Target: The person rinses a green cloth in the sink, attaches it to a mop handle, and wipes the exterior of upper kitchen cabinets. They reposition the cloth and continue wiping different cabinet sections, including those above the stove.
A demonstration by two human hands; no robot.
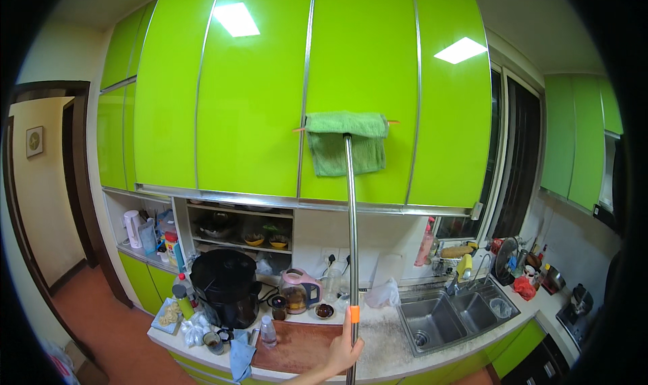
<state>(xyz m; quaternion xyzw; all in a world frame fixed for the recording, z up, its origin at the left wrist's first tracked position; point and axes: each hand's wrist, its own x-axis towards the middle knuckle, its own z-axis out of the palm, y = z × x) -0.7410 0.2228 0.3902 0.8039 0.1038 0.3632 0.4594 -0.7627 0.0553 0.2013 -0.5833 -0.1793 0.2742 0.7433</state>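
Note:
My left hand (346,350) grips a metal telescopic pole (352,233) just below its orange collar (354,314). A green microfiber cloth (347,149) is draped over the head at the pole's upper end, against a glossy green cabinet door (362,55). Orange tips of the head stick out at both sides of the cloth, and its lower part hangs down. The pole runs on past the bottom edge of the picture. My right hand is out of view.
Below the cabinets, the counter holds a black electric cooker (225,289), a pink-handled kettle (298,291), a plastic bottle (268,332) and a brown cutting board (298,354). A double sink (435,324) lies at the right. A blue cloth (241,357) hangs over the front edge.

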